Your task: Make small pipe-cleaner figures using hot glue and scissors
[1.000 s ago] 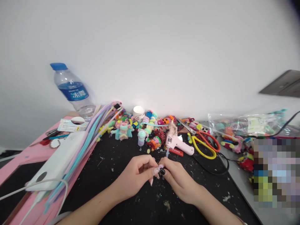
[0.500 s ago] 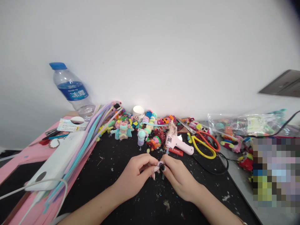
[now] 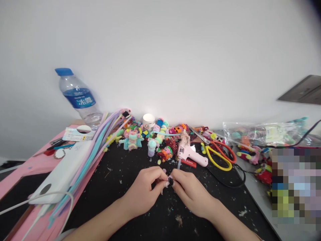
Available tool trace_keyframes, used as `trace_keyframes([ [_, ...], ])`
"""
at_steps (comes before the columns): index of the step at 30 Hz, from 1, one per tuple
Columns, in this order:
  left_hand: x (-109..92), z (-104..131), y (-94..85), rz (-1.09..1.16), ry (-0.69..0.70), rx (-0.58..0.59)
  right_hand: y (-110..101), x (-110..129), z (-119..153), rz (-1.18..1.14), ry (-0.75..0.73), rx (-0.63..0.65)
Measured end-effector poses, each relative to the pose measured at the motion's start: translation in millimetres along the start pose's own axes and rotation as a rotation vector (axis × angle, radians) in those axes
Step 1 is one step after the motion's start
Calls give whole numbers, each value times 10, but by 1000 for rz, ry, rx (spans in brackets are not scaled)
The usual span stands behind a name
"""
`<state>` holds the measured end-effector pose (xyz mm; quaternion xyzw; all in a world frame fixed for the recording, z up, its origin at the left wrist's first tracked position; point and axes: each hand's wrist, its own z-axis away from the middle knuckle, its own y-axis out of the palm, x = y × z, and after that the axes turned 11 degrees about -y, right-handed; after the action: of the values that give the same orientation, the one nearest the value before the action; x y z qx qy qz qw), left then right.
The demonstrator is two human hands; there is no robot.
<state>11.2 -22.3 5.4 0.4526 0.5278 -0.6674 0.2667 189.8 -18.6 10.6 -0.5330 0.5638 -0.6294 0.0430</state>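
Above the black work surface, my left hand (image 3: 145,189) and my right hand (image 3: 193,192) meet at the fingertips. Both pinch one small pale pink piece (image 3: 164,171), mostly hidden by the fingers; it looks like a bit of pipe cleaner, but I cannot make out its shape. Dark nails show on the right thumb. Just beyond the right hand lies a pink hot glue gun (image 3: 193,154) with a glue stick (image 3: 179,164) poking from its back. A small pastel pipe-cleaner figure (image 3: 151,148) stands past the left hand.
Scissors (image 3: 218,157) with yellow and orange handles lie right of the glue gun. Pastel pipe cleaners (image 3: 85,170) and a white power bank (image 3: 60,170) with a cable are at left, near a water bottle (image 3: 80,97). Colourful figures and a paper cup (image 3: 148,121) line the wall.
My fingertips have shifted slightly and the pale pink piece has turned between them, with part of it now sticking up by the left fingers. The view has moved a little.
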Motion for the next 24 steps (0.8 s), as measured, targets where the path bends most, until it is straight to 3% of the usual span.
trace_keyframes([
  [6,-6,-31,-9,60,-27,18,4,-12,15,-15,31,-27],
  [15,10,-13,-3,-32,6,8,-1,-13,6,-7,42,-16],
  [24,16,-46,-1,111,-77,92,20,-18,12,-48,-8,-91],
])
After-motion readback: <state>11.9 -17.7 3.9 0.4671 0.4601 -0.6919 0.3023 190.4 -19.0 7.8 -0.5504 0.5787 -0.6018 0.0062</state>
